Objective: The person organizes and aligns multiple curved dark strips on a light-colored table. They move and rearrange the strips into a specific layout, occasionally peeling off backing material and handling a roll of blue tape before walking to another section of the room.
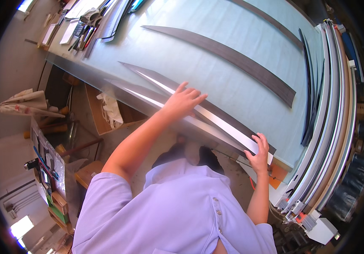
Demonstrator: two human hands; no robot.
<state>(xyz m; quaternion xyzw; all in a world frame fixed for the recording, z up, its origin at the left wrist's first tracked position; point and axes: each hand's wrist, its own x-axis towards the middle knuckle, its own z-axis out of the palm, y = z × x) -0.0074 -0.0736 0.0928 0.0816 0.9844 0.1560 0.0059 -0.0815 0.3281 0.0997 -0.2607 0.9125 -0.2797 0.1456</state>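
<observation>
A long dark grey-brown strip (156,79), pointed at its left end, lies along the near edge of the glass-like table. On it, along its near side, lies a narrow white strip (222,122). My left hand (185,100) rests across the strips near their middle, its fingers spread. Its thumb is partly hidden. At their right end, my right hand (259,157) holds the white strip, thumb at the near edge and fingers toward the far edge. A second dark strip (228,54) lies farther back, and a third (271,25) beyond it.
The pale table (148,53) carries papers, scissors (91,16), a calculator and pens at far left. Thin black strips (309,93) lie at its right, beside a long metal rail assembly (332,118). Under the near left edge stands an open box (99,111) with white cloth.
</observation>
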